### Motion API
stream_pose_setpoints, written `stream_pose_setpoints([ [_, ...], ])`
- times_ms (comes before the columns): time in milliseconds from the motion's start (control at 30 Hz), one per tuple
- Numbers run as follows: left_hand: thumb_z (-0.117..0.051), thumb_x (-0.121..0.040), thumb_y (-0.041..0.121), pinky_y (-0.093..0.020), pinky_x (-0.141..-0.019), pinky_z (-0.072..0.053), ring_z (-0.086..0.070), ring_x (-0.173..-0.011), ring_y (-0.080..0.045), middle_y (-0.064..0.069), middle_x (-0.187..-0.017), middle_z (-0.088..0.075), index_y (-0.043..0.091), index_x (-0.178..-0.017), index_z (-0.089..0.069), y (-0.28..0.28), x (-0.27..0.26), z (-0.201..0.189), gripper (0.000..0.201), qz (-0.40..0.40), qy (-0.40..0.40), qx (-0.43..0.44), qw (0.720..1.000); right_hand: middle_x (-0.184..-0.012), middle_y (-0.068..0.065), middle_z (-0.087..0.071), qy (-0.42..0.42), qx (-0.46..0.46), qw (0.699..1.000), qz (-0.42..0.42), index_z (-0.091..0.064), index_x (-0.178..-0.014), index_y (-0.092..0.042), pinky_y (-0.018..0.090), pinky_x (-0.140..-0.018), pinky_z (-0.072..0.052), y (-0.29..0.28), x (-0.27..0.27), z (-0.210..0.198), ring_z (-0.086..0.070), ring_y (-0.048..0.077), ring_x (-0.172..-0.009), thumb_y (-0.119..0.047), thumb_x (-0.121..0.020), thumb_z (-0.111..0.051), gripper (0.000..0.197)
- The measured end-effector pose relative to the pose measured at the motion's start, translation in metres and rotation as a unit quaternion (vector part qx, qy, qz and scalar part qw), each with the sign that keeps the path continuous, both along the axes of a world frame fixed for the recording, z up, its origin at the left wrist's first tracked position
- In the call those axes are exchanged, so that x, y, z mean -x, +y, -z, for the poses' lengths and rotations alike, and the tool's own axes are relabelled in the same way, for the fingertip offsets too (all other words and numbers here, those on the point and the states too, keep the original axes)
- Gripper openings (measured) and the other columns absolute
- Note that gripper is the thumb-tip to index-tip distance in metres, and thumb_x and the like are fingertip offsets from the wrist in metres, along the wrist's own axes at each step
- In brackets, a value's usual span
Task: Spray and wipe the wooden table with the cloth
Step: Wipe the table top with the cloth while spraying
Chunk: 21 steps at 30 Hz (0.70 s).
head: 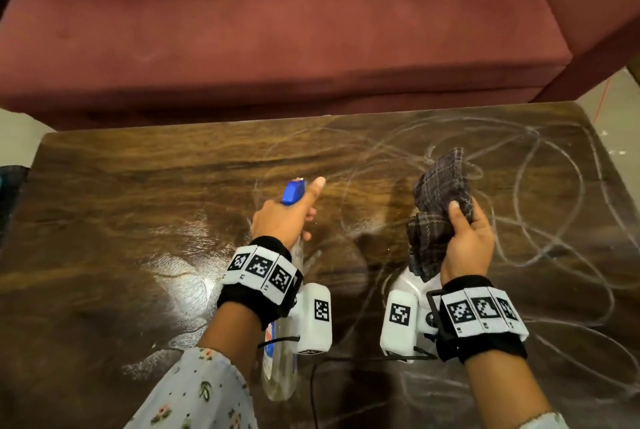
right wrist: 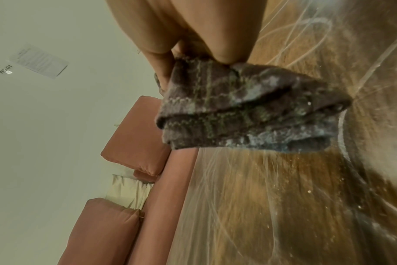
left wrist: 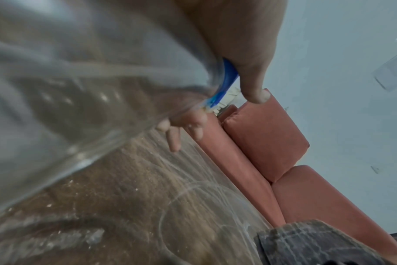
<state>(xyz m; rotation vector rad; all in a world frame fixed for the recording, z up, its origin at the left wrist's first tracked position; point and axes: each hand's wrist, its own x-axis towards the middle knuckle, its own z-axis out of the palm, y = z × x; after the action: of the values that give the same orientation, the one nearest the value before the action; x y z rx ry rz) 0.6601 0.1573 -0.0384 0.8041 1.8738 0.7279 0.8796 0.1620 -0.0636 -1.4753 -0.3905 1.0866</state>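
The dark wooden table [head: 138, 207] fills the head view, marked with white scribbled lines on its right half and wet streaks near the middle. My left hand [head: 284, 217] grips a clear spray bottle [head: 280, 369] by its neck, blue spray head [head: 293, 191] pointing away over the table, thumb stretched alongside it. In the left wrist view the clear spray bottle [left wrist: 64, 100] fills the left. My right hand [head: 467, 241] holds a folded dark plaid cloth [head: 440, 200] lifted above the table. The cloth [right wrist: 249, 109] carries white dust on its folds.
A maroon sofa [head: 277, 30] runs along the table's far edge. Pale floor [head: 616, 110] shows at the right past the table corner. A black cable [head: 313, 390] trails over the near table edge between my arms.
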Motion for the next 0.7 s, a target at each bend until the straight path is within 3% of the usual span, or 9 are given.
stream_pose_setpoints([
  [67, -0.047, -0.064, 0.08, -0.024, -0.065, -0.043, -0.066, -0.056, -0.012, 0.001, -0.076, -0.074, 0.031, -0.07, -0.062, 0.006, 0.004, 0.001, 0.051, 0.0, 0.028, 0.005, 1.0, -0.126, 0.019, -0.058, -0.006, 0.002, 1.0, 0.0, -0.05, -0.129, -0.004, 0.053, -0.102, -0.042, 0.007, -0.004, 0.004, -0.055, 0.034, -0.118, -0.009, -0.09, -0.051, 0.039],
  [133, -0.048, -0.064, 0.079, -0.023, -0.067, -0.044, -0.066, -0.054, -0.012, 0.0, -0.069, -0.073, 0.028, -0.072, -0.064, 0.012, 0.009, 0.003, 0.055, -0.008, 0.031, 0.012, 0.999, -0.12, 0.016, -0.061, -0.013, 0.003, 1.0, -0.002, -0.052, -0.127, -0.005, 0.052, -0.101, -0.043, 0.014, -0.006, 0.008, -0.055, 0.035, -0.118, -0.008, -0.091, -0.051, 0.036],
  [200, -0.052, -0.063, 0.078, -0.03, -0.077, -0.051, -0.067, -0.054, -0.014, 0.0, -0.055, -0.069, 0.019, -0.069, -0.066, 0.016, 0.013, 0.004, 0.061, -0.017, 0.023, 0.018, 0.999, -0.114, 0.01, -0.063, -0.018, 0.004, 1.0, -0.01, -0.052, -0.127, -0.005, 0.052, -0.101, -0.043, 0.022, -0.006, 0.011, -0.055, 0.034, -0.117, -0.008, -0.091, -0.05, 0.036],
  [267, -0.053, -0.062, 0.079, -0.035, -0.088, -0.052, -0.068, -0.056, -0.013, -0.002, -0.049, -0.067, 0.016, -0.058, -0.062, 0.02, 0.015, 0.006, 0.064, -0.015, 0.038, 0.027, 0.999, -0.119, 0.014, -0.062, -0.023, 0.001, 1.0, -0.009, -0.05, -0.129, -0.003, 0.053, -0.102, -0.042, 0.029, -0.008, 0.014, -0.055, 0.035, -0.118, -0.007, -0.091, -0.05, 0.038],
  [367, -0.05, -0.062, 0.081, -0.034, -0.091, -0.049, -0.067, -0.056, -0.011, -0.005, -0.054, -0.07, 0.015, -0.051, -0.059, 0.028, 0.013, 0.006, 0.067, -0.002, 0.066, 0.05, 0.997, -0.128, 0.02, -0.056, -0.049, 0.0, 0.999, -0.012, -0.047, -0.132, -0.003, 0.052, -0.103, -0.041, 0.04, -0.011, 0.015, -0.053, 0.034, -0.12, -0.006, -0.091, -0.051, 0.042],
  [467, -0.055, -0.063, 0.076, -0.037, -0.085, -0.054, -0.068, -0.059, -0.016, -0.003, -0.065, -0.074, 0.021, -0.064, -0.065, 0.035, 0.009, 0.004, 0.056, -0.026, 0.039, 0.036, 0.998, -0.124, 0.017, -0.059, -0.097, -0.003, 0.994, -0.04, -0.049, -0.13, -0.004, 0.049, -0.102, -0.043, 0.05, -0.013, 0.016, -0.055, 0.03, -0.118, -0.005, -0.091, -0.051, 0.04],
  [533, -0.057, -0.065, 0.073, -0.04, -0.083, -0.056, -0.071, -0.065, -0.021, -0.001, -0.063, -0.073, 0.022, -0.069, -0.065, 0.04, 0.007, 0.004, 0.052, -0.038, 0.026, 0.021, 0.999, -0.123, 0.016, -0.059, -0.128, -0.013, 0.99, -0.06, -0.051, -0.129, -0.005, 0.048, -0.103, -0.043, 0.057, -0.015, 0.016, -0.055, 0.029, -0.118, -0.005, -0.09, -0.052, 0.039],
  [600, -0.055, -0.067, 0.074, -0.039, -0.087, -0.054, -0.069, -0.06, -0.019, -0.002, -0.054, -0.069, 0.017, -0.063, -0.064, 0.044, 0.006, 0.006, 0.058, -0.039, 0.038, 0.026, 0.998, -0.123, 0.015, -0.06, -0.141, -0.017, 0.987, -0.073, -0.051, -0.129, -0.007, 0.047, -0.104, -0.042, 0.062, -0.015, 0.018, -0.055, 0.027, -0.118, -0.005, -0.09, -0.052, 0.039],
  [700, -0.051, -0.069, 0.075, -0.039, -0.092, -0.049, -0.067, -0.059, -0.019, -0.008, -0.055, -0.068, 0.015, -0.047, -0.056, 0.047, 0.008, 0.007, 0.064, -0.046, 0.065, 0.044, 0.996, -0.121, 0.014, -0.06, -0.145, -0.015, 0.987, -0.071, -0.052, -0.129, -0.007, 0.045, -0.104, -0.042, 0.07, -0.012, 0.023, -0.055, 0.026, -0.117, -0.004, -0.09, -0.052, 0.039],
])
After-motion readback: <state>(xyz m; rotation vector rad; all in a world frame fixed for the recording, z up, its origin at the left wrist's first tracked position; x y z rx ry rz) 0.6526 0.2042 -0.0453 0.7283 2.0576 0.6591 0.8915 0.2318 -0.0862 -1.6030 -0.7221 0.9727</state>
